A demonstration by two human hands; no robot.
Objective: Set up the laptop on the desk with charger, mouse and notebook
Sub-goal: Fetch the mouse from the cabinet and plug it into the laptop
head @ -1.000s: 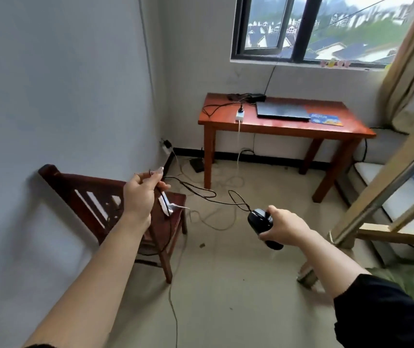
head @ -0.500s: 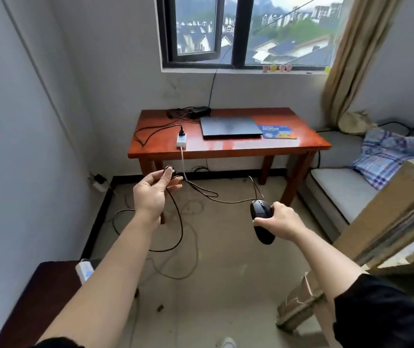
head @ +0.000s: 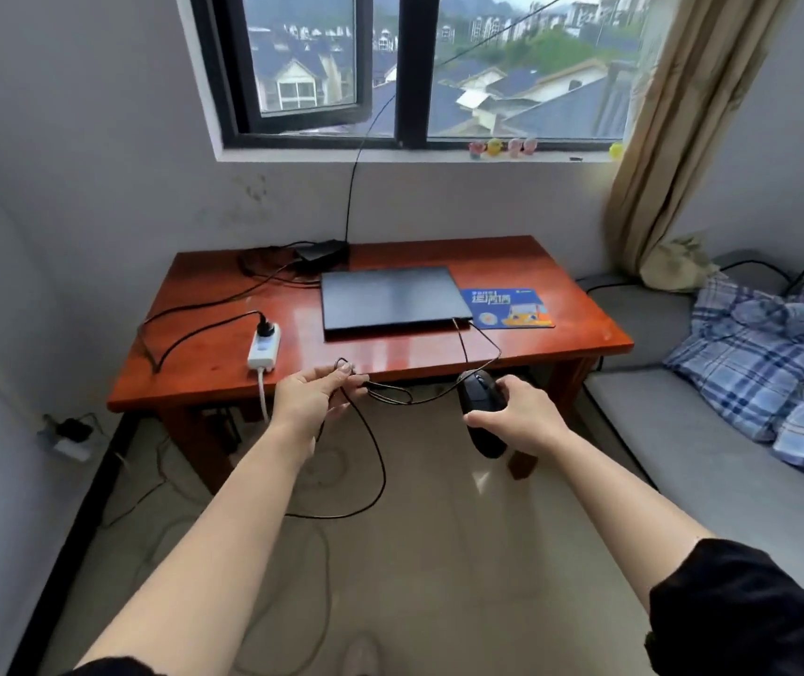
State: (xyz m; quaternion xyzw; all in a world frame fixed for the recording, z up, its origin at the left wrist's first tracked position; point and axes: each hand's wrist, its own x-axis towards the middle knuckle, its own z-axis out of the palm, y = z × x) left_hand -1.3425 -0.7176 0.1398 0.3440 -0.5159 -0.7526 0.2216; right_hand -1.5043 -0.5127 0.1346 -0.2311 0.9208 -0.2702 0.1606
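Note:
A black wired mouse (head: 480, 407) is gripped in my right hand (head: 517, 417), just in front of the red-brown desk (head: 380, 358). My left hand (head: 312, 397) pinches the mouse cable (head: 375, 461), which loops down toward the floor and arcs over the desk's front edge. On the desk lie a closed dark laptop (head: 390, 297), a blue mouse pad (head: 507, 307) to its right, a black charger brick (head: 322, 251) at the back, and a white power strip (head: 264, 346) with a black plug in it. No notebook is visible.
A grey couch (head: 682, 431) with a blue plaid cloth (head: 780, 353) stands to the right of the desk. Loose cables lie on the floor (head: 390, 578) under and in front of the desk. A wall socket (head: 66, 434) sits low on the left. A curtain (head: 673, 139) hangs beside the window.
The desk has come much closer and now fills the middle of the view. The chair has dropped out of sight. Both hands still hold the mouse and its cable, now at the desk's front edge.

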